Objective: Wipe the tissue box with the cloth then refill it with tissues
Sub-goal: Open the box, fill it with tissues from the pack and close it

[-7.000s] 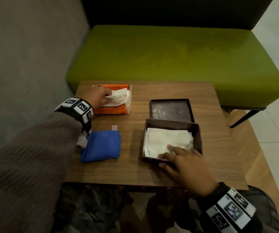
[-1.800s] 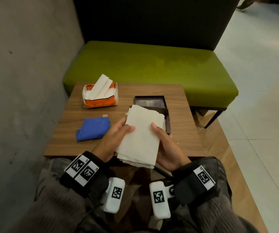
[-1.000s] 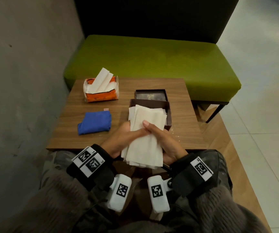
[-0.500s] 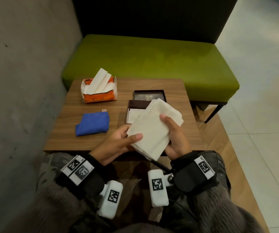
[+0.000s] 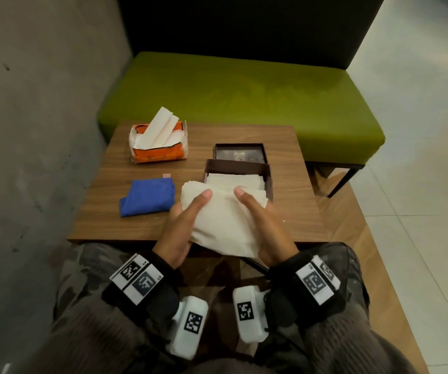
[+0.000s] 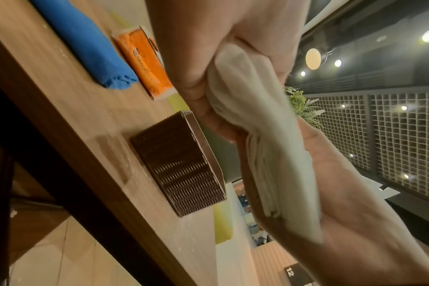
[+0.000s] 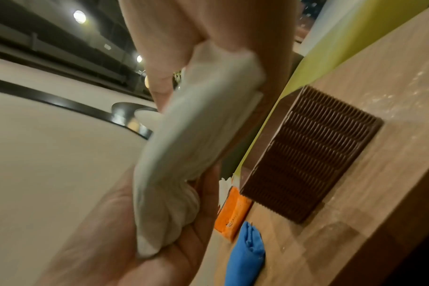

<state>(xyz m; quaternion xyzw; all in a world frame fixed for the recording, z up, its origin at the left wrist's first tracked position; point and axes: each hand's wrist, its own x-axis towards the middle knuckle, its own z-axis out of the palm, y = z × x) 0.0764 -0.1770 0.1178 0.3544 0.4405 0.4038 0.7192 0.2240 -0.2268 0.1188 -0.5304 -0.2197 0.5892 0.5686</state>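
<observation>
Both hands hold a thick stack of white tissues [image 5: 221,220] above the table's near edge. My left hand [image 5: 182,225] grips its left side with the thumb on top; my right hand [image 5: 262,225] grips the right side the same way. In the wrist views the stack [image 6: 265,135] [image 7: 196,139] lies pinched between thumb and fingers. Just beyond stands the brown ribbed tissue box [image 5: 267,171] [image 6: 181,164] [image 7: 309,154], open, with tissues inside. Its lid [image 5: 240,152] lies behind it. A folded blue cloth [image 5: 148,197] lies left of the box.
An orange tissue pack [image 5: 159,147] with sheets sticking up sits at the table's [image 5: 293,206] far left. A green bench [image 5: 244,95] runs behind the table, a grey wall [image 5: 34,117] on the left, tiled floor on the right.
The tissue stack has swung from tilted to the right back to lying flatter between both hands, nearer the box. Earlier, the left hand pulled tissues from the orange pack.
</observation>
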